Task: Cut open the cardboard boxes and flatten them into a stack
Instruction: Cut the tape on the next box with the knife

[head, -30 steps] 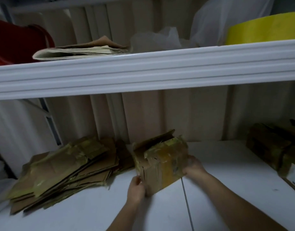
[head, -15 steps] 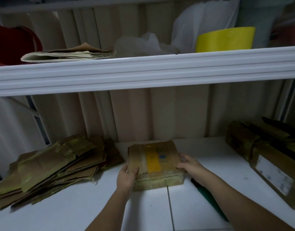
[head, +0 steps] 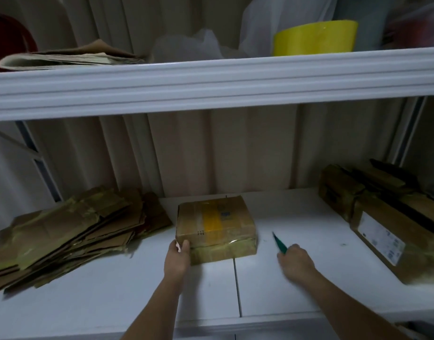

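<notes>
A small taped cardboard box (head: 214, 224) with a yellow strip lies flat on the white lower shelf (head: 297, 278), in the middle. My left hand (head: 177, 258) grips its near left corner, thumb on top. My right hand (head: 295, 262) is just right of the box, apart from it, and holds a green cutter (head: 279, 243) whose tip points up and away. A stack of flattened cardboard (head: 69, 231) lies at the left of the shelf.
More taped boxes (head: 382, 229) stand at the right end of the shelf. The upper shelf (head: 211, 79) overhangs, carrying folded paper (head: 64, 58), white plastic bags (head: 211, 45) and a yellow roll (head: 315, 38). A ribbed wall closes the back.
The box was tilted up in both hands, then laid flat. My right hand has left the box's right side and picked up the green cutter from the shelf.
</notes>
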